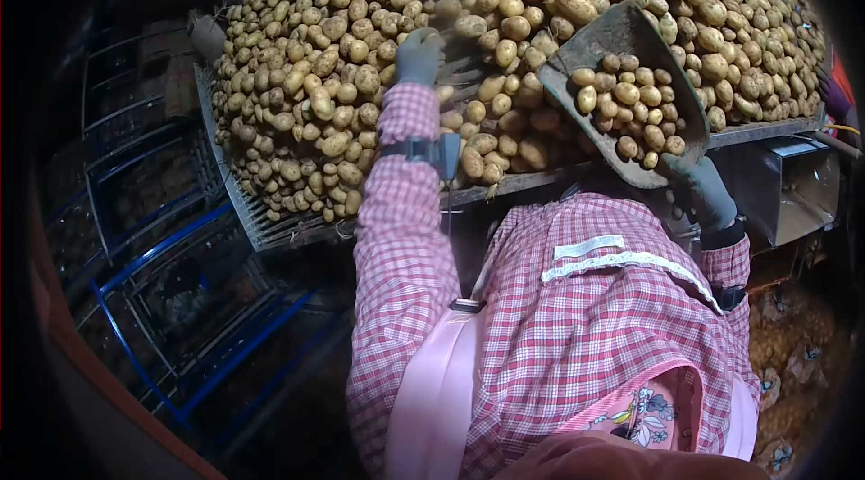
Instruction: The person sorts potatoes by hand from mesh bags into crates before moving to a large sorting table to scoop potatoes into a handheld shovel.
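Observation:
Potatoes (315, 102) lie in a deep heap across a slatted metal table in front of me. My left hand (420, 57), in a grey glove, is over the middle of the heap with its fingers curled. Whatever is in those fingers is hidden, and a blurred potato (446, 8) shows just beyond them. My gloved right hand (701, 190) grips the near end of a worn metal scoop (577, 93), fingers partly hidden. The scoop rests tilted against the heap's right part. Several small potatoes (631, 102) sit in it.
The table's metal front edge (505, 185) runs between the heap and my body. An open box (806, 196) stands below it on the right. Blue metal frames (180, 327) are at the left. Filled sacks (788, 372) show at the lower right.

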Demonstrator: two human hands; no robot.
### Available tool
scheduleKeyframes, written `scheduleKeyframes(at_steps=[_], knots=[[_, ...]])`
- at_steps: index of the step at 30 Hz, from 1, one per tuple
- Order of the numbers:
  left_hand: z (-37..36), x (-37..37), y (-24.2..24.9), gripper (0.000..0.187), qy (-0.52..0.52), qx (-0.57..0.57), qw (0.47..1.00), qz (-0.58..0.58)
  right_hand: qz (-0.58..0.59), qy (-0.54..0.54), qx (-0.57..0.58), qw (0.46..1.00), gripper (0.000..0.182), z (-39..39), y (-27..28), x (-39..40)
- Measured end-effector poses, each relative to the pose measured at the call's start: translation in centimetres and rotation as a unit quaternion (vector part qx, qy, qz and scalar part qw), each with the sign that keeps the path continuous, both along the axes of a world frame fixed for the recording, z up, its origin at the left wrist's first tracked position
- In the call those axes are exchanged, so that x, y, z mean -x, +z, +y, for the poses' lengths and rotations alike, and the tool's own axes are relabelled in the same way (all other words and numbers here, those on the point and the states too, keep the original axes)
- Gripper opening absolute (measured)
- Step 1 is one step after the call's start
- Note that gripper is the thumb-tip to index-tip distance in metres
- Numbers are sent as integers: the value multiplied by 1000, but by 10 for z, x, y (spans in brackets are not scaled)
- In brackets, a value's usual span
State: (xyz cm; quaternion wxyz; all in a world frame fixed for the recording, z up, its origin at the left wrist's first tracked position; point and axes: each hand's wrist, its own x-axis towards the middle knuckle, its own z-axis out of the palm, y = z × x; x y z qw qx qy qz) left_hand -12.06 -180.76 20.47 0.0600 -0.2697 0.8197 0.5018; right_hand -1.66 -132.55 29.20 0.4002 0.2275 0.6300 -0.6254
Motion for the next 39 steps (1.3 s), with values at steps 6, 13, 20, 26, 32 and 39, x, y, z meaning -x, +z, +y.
scheduleKeyframes(at_steps=[6, 13, 20, 26, 32, 39], knots=[[41, -38, 77, 45, -220, -249, 939, 90, 19, 31, 81, 996, 30, -18, -4, 2], [-76, -171, 87, 67, -27, 213, 971, -100, -25, 41, 97, 994, 24, -19, -23, 9], [-16, -219, 18, 107, -22, 323, 938, -127, -79, 13, 129, 988, 26, -10, -15, 11], [47, -103, -12, 107, -25, 134, 968, 208, 20, -43, 83, 995, 24, -28, -8, 9], [91, -100, 13, 83, -75, 157, 959, 225, 41, -48, 8, 998, 32, -36, -5, 13], [-126, -179, 49, 65, 216, 257, 942, 12, 34, -52, 24, 998, 26, -50, 8, 16]])
